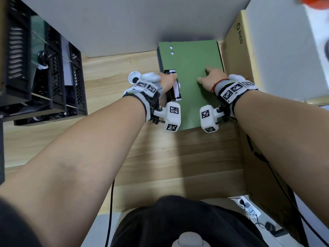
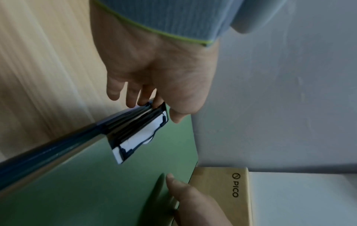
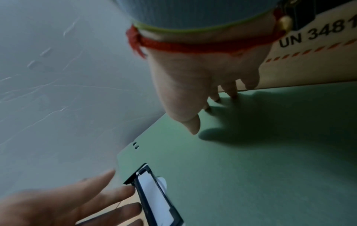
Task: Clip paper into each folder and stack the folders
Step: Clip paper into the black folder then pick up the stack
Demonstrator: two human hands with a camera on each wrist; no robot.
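One green folder (image 1: 194, 82) lies flat on the wooden desk (image 1: 110, 72), closed. Its long side runs away from the person, toward the grey wall. Its dark spine (image 2: 48, 151) is on the left side. Its right edge sits just beside a brown cardboard box (image 1: 236, 56) with "PICO" on it.

The folder cover is plain green, with two small white holes (image 1: 171, 50) near the far left corner. A black frame with a white label (image 1: 173, 88) inside sits on the cover by the spine.

The left hand (image 1: 167, 81) is at the spine edge. Its fingers (image 2: 133, 97) are fairly straight and spread apart, touching the black frame, not wrapped round it. The right hand (image 1: 211, 77) rests on the cover near the right edge. Its fingers (image 3: 231, 91) are spread, with the tips pressing down on the green.

A black slotted rack (image 1: 44, 68) stands well apart at the left.
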